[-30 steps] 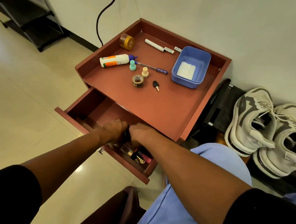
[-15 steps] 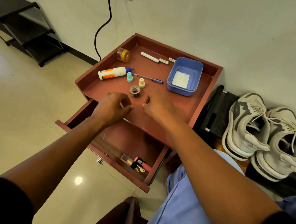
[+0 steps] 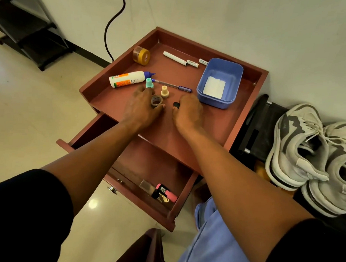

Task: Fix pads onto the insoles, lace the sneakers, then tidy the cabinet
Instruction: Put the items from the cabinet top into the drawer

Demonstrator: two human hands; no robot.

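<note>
On the red-brown cabinet top [image 3: 217, 132], my left hand [image 3: 141, 108] lies over a small brown tape roll [image 3: 156, 101], with the fingers spread and the thumb and forefinger on either side of it. My right hand [image 3: 188, 111] is curled, its fingertips pinched on a black key [image 3: 176, 105] that rests on the surface. The drawer [image 3: 147, 165] below stands pulled out. Two grey-and-white sneakers [image 3: 297, 147] sit on the right.
Also on the top are a glue bottle [image 3: 127, 79], green cap [image 3: 149, 83], cream cap [image 3: 164, 90], pen [image 3: 173, 85], white marker [image 3: 180, 59], amber jar [image 3: 141, 55] and a blue tub [image 3: 219, 83] holding white pads. A pink-and-black item [image 3: 165, 192] and keys lie in the drawer.
Both hands came up out of the open drawer and moved forward across the cabinet top, the left hand to the tape roll and the right hand to the key.
</note>
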